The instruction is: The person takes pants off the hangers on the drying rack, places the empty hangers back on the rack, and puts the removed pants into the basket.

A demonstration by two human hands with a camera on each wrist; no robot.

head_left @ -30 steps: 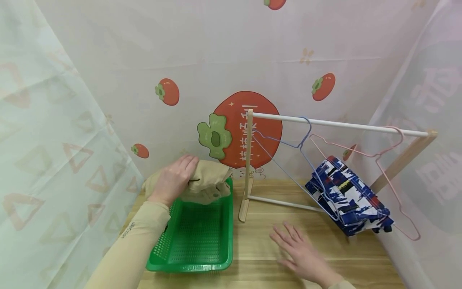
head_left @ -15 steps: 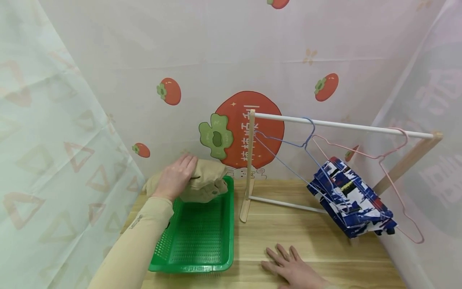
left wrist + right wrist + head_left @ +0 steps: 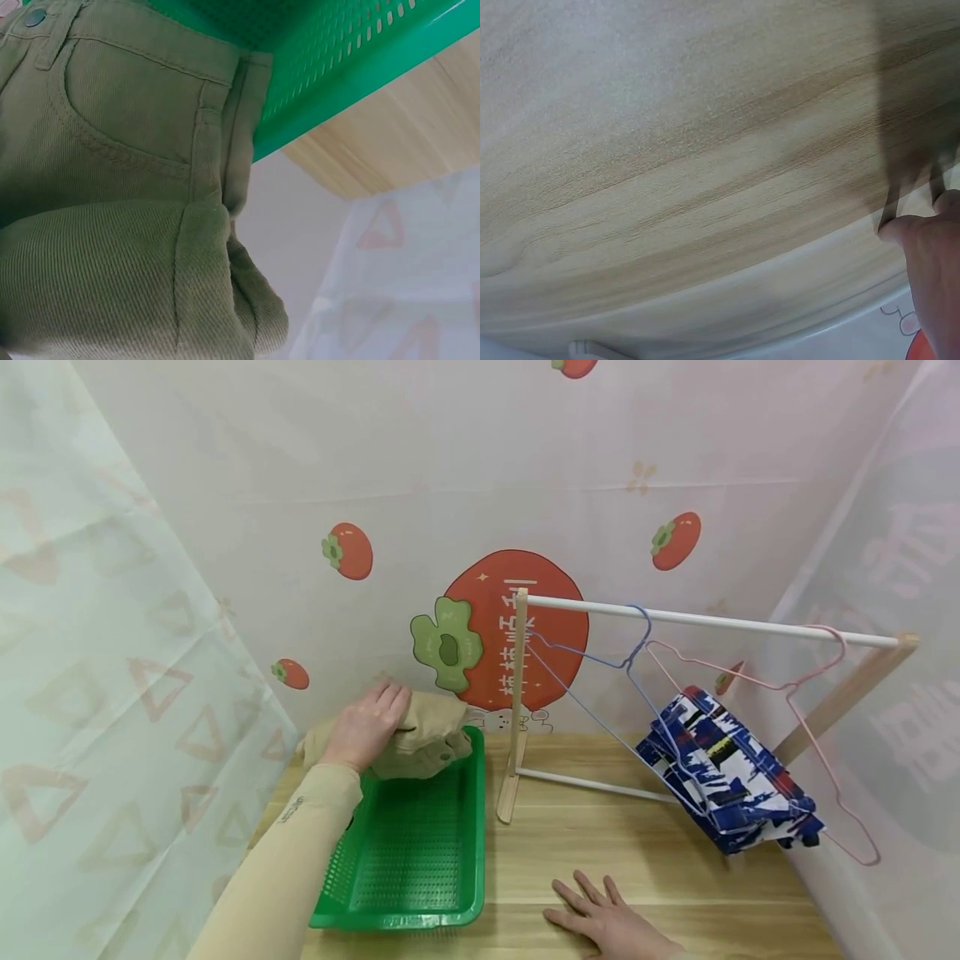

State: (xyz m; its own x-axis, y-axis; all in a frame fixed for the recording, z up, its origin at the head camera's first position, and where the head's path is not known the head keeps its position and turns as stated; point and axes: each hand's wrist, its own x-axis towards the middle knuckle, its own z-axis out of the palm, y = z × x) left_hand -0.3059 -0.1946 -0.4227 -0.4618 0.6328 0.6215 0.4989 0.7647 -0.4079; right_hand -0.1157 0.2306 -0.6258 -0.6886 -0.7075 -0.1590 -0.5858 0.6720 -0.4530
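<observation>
At the far left of the scene, my left grip (image 3: 367, 727) lies over the khaki garment (image 3: 431, 739), which sits bunched across the far end of the green basket (image 3: 475, 868) and reaches past its left rim. The thumb is hidden beneath, so I cannot tell whether my fingers close round the cloth or merely rest on it. My right grip (image 3: 611, 927) holds nothing, its fingers spread wide at the near part of the wooden surface (image 3: 592, 839), to the right of the basket. From its ribbed weave and thick seams I judge the cloth to be sturdy, like denim: soft enough to fold, stiff enough to keep a crease, not slippery, hardly fragile, and of moderate weight for clothing. The stitched waistband (image 3: 150, 34), beside the metal button (image 3: 34, 17), looks like the firmest place to take hold, since doubled fabric should resist stretching. The curved pocket (image 3: 124, 112) seems a poorer choice, because pinching one layer there could let the loose fold (image 3: 97, 270) below slump or swing.
</observation>
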